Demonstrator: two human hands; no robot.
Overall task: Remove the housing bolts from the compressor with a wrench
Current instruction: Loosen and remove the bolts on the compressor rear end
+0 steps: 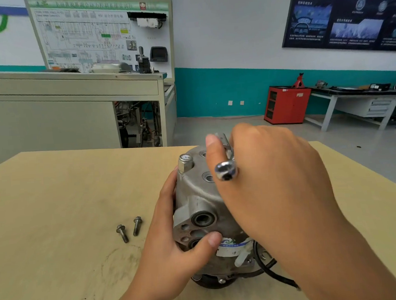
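Over the compressor (197, 198), wrench (226, 170) in the right hand's (276, 179) grip; left hand (171, 245) tight round its side.

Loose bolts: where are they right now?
Head view: the two bolts lie side by side, apart, on the wooden table, left of the compressor and just left of the left hand holding it.

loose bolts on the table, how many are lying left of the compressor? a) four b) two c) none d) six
b: one bolt and a second bolt lie side by side on the table, left of the compressor.
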